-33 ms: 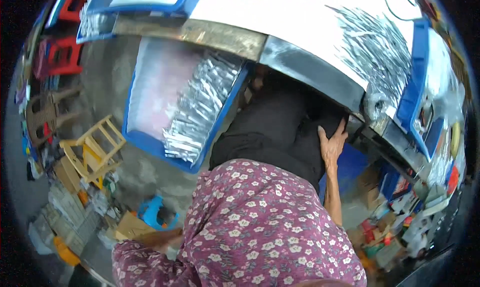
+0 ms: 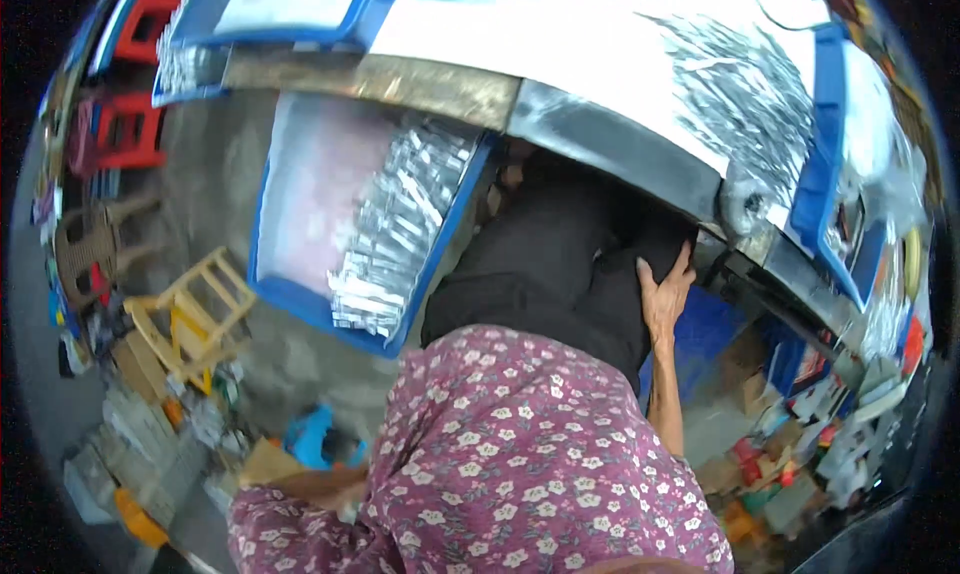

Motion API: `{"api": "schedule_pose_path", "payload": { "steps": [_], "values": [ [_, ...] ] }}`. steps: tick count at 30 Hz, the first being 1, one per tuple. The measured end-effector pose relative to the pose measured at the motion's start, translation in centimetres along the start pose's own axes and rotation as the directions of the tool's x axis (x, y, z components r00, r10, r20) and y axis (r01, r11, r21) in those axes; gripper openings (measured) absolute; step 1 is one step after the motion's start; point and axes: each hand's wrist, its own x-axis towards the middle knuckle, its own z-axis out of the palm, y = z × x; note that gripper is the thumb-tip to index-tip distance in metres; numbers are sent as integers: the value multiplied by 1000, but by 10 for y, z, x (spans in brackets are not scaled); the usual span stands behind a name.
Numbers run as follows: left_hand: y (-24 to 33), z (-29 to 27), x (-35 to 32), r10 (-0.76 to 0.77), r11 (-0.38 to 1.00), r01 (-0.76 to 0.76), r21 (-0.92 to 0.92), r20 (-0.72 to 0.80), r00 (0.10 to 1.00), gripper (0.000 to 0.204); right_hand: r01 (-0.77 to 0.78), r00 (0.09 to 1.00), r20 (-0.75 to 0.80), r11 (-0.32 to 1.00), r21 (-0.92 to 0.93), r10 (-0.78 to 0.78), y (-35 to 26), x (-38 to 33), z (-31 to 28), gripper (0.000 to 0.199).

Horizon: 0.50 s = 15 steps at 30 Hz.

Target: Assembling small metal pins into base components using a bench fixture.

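Note:
My right hand [image 2: 667, 294] lies on the black trousers [image 2: 540, 244] over my right leg, its thumb apart from the fingers, under the table's edge. It holds nothing. At the lower left, my left hand [image 2: 345, 486] is against the side of the purple floral top [image 2: 530, 434]; its fingers are blurred and partly hidden, so whether it holds anything does not show. Beside my left leg stands a blue tray [image 2: 268, 292] with a pale lining and a row of shiny silver strips [image 2: 400, 219].
More silver strips [image 2: 740, 94] lie on the white tabletop [image 2: 560, 44], beside a blue tray [image 2: 828, 124] and a clear roll [image 2: 745, 209]. Leftward are a yellow wooden stool [image 2: 195, 314], red stools [image 2: 130, 129] and a blue plastic object [image 2: 310, 436]. Clutter [image 2: 780, 464] covers the right floor.
The view has shifted slightly, so the tray and stools sit a little lower in the picture. My right hand stays on my leg; my left hand remains by my side.

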Motion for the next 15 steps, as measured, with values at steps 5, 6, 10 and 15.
{"api": "schedule_pose_path", "payload": {
  "steps": [5, 6, 10, 15],
  "values": [
    [53, -55, 104, 258, 950, -258, 173, 23, 966, 38, -125, 992, -18, 992, 36, 125, 21, -3, -2, 76],
    [70, -58, 125, 313, 929, -313, 198, 31, 949, 38, -83, 996, -40, 996, 32, 85, 30, 2, 3, 76],
    [142, -70, 184, 502, 813, -504, 292, 87, 861, 38, -37, 999, -26, 998, 55, 39, 41, 14, 20, 73],
    [243, -101, 224, 663, 641, -647, 413, 127, 738, 37, -18, 994, 113, 990, 141, 2, 30, 11, 13, 71]
  ]
}}
